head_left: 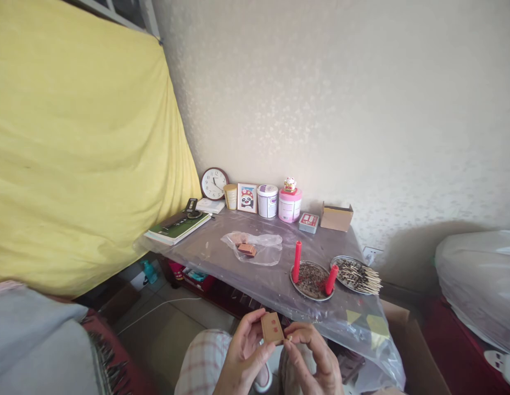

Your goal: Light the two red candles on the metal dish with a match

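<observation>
My left hand [247,351] grips a small tan matchbox [272,328] with red markings, its thumb along the near edge and fingers behind. Close against the box's right side, my right hand [310,351] pinches a small pale matchstick [289,338], mostly hidden by the fingertips. Both hands are above my lap, in front of the table's near edge. Beyond them, two red candles, one taller [297,262] and one shorter [331,279], rise from a round metal plate [293,281] of dark debris. Beside it, a second plate [341,281] carries many matchsticks [364,277].
The low table [213,244] has a plastic cover. On it lie a clear bag [271,249] with matchboxes [247,250], a green book [172,233], a clock [214,183], tubs [267,202] and an open cardboard box [336,218]. Yellow cloth [82,137] hangs left.
</observation>
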`<state>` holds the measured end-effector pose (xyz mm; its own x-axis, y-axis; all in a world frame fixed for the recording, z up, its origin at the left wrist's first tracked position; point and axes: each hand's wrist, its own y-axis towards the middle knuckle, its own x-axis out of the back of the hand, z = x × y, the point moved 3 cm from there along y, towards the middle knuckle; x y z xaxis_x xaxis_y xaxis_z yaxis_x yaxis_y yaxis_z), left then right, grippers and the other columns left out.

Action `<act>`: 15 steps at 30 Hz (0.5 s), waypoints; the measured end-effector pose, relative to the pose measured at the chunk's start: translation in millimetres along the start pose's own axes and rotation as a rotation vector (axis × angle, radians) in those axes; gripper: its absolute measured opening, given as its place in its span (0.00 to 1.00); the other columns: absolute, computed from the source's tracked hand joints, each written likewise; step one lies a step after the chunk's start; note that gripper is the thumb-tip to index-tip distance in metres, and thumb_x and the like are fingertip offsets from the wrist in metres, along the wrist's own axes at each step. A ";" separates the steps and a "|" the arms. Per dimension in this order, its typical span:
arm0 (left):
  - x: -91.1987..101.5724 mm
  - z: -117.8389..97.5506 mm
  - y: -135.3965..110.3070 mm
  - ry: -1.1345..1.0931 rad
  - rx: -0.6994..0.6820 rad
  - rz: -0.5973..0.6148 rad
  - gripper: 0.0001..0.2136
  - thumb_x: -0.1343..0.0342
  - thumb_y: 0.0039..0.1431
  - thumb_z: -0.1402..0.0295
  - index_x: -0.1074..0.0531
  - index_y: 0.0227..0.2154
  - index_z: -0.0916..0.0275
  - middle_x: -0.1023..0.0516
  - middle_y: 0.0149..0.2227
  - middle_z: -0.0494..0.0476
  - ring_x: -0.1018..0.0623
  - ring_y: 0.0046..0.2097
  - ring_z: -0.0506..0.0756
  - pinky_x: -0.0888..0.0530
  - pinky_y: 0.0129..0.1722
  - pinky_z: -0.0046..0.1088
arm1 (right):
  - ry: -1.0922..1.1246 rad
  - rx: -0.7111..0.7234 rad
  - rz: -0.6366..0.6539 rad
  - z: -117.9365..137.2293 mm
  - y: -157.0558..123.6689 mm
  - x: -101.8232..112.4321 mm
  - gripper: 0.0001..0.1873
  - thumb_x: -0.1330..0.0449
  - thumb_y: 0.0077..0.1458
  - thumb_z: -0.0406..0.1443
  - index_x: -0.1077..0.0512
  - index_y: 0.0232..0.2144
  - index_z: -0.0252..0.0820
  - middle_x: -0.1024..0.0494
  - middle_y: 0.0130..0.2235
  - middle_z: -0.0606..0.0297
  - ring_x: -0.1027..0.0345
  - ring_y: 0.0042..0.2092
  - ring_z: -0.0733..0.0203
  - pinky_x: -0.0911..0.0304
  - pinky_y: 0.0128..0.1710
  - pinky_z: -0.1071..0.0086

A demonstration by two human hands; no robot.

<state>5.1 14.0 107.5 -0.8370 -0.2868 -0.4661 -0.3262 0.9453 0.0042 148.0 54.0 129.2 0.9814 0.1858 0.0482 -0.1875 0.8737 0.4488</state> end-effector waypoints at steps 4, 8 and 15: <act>2.1 -3.2 0.3 0.000 0.018 -0.025 0.19 0.34 0.46 0.61 0.26 0.42 0.57 0.18 0.42 0.59 0.23 0.47 0.60 0.30 0.50 0.39 | 0.234 -0.189 -0.043 -6.7 6.5 6.7 0.07 0.32 0.50 0.42 0.25 0.28 0.47 0.23 0.33 0.67 0.29 0.38 0.63 0.33 0.42 0.75; 3.4 -3.4 0.2 -0.044 0.074 -0.010 0.16 0.35 0.48 0.61 0.25 0.40 0.59 0.18 0.42 0.61 0.23 0.47 0.61 0.32 0.50 0.41 | 0.438 -0.335 -0.131 -21.0 17.2 19.0 0.11 0.29 0.45 0.42 0.25 0.25 0.43 0.24 0.28 0.69 0.31 0.30 0.66 0.32 0.33 0.77; -1.8 -7.5 -0.3 -0.054 0.110 -0.005 0.17 0.34 0.46 0.61 0.23 0.40 0.62 0.17 0.44 0.64 0.24 0.50 0.63 0.35 0.53 0.42 | 0.587 -0.487 -0.298 -41.5 20.7 31.8 0.21 0.27 0.42 0.41 0.23 0.40 0.45 0.23 0.28 0.68 0.29 0.28 0.64 0.29 0.29 0.73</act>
<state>3.4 13.0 115.0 -0.8098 -0.2854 -0.5126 -0.2776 0.9561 -0.0936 173.7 96.6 103.0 0.8369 0.0021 -0.5474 -0.0516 0.9958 -0.0751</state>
